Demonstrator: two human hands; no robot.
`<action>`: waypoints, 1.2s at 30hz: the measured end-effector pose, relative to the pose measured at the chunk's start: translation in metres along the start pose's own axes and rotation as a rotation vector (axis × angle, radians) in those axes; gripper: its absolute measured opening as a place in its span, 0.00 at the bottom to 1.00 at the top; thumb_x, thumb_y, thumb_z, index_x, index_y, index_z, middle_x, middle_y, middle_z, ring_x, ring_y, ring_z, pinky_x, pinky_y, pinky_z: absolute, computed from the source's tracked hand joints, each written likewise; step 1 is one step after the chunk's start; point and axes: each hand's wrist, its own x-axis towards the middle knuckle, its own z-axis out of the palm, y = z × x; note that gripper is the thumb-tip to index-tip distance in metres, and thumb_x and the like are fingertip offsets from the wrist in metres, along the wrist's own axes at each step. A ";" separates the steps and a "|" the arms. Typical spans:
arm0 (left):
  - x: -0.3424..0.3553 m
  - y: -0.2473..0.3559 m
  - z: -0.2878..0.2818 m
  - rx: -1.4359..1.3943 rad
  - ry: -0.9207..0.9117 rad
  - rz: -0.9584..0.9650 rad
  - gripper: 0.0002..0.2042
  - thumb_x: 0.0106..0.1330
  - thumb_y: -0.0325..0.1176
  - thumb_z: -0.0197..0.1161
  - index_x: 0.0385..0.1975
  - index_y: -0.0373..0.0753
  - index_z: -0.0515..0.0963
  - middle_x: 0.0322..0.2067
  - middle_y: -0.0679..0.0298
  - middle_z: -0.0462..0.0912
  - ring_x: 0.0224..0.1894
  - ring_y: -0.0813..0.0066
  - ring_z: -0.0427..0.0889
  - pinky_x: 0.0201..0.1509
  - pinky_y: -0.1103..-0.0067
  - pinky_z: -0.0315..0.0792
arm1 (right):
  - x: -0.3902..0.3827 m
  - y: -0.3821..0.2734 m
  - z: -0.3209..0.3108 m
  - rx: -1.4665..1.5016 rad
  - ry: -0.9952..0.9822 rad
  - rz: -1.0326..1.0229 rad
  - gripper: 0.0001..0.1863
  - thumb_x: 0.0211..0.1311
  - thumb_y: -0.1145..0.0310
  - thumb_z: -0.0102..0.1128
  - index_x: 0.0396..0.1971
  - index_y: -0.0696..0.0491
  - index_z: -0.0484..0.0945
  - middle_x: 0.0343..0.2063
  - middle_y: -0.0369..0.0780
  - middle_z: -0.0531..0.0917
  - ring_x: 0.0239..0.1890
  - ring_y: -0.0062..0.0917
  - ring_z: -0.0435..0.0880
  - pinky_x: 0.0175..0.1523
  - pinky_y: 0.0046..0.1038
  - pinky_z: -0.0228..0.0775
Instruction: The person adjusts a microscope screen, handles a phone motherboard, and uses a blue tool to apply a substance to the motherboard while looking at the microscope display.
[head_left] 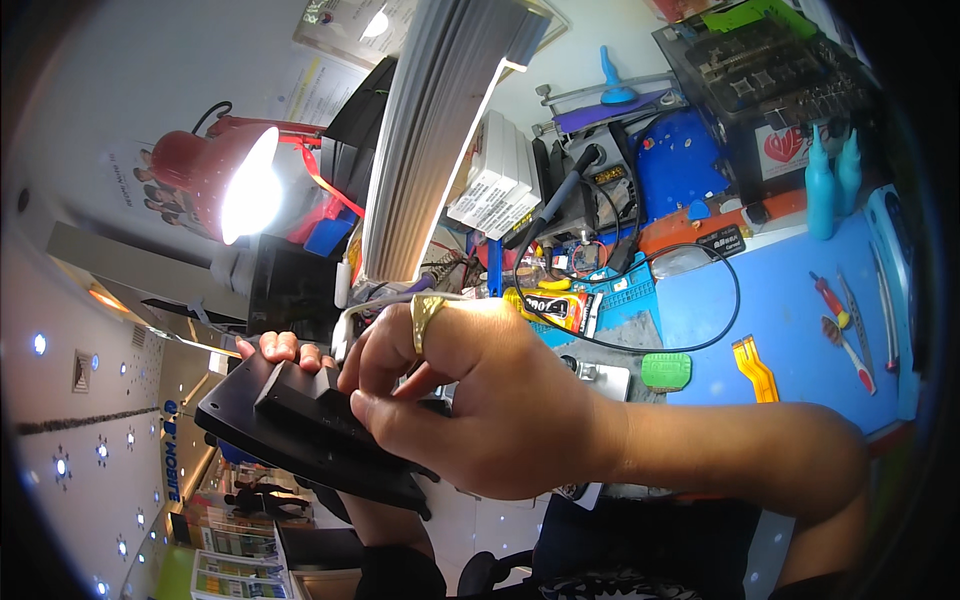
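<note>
A flat black device with a raised box-like block on its upper face is held tilted at the left of the view. My left hand grips it from beneath, its fingertips curled over the far edge. My right hand, a gold ring on one finger, is closed in a pinch against the raised block. A pale cable runs in behind the pinching fingers and seems to be held there. Its end is hidden by the hand.
Beyond the hands, a blue work mat carries a green pad, a yellow flex cable, tweezers and brushes. A lit red lamp hangs at the left. Light-blue bottles stand at the right. A black cord loops over the mat.
</note>
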 end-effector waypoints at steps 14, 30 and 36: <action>0.005 -0.015 -0.001 -0.102 -0.202 0.059 0.32 0.89 0.59 0.31 0.51 0.36 0.77 0.50 0.57 0.81 0.61 0.58 0.82 0.68 0.58 0.79 | -0.025 -0.010 -0.077 -1.016 -0.121 0.071 0.05 0.67 0.76 0.67 0.36 0.63 0.82 0.35 0.51 0.86 0.34 0.46 0.87 0.41 0.41 0.80; 0.010 -0.020 0.013 0.087 -0.106 0.220 0.10 0.85 0.37 0.58 0.55 0.39 0.75 0.50 0.60 0.77 0.58 0.65 0.81 0.56 0.67 0.91 | -0.173 -0.003 -0.022 -1.706 -0.604 0.241 0.32 0.59 0.47 0.73 0.48 0.63 0.82 0.55 0.60 0.83 0.59 0.51 0.81 0.59 0.48 0.75; 0.005 -0.032 0.028 0.334 0.284 0.394 0.13 0.87 0.41 0.53 0.50 0.35 0.72 0.45 0.58 0.74 0.43 0.66 0.82 0.50 0.77 0.82 | -0.170 0.007 -0.012 -1.834 -0.691 0.342 0.27 0.65 0.54 0.66 0.48 0.66 0.81 0.51 0.60 0.84 0.55 0.47 0.83 0.54 0.42 0.75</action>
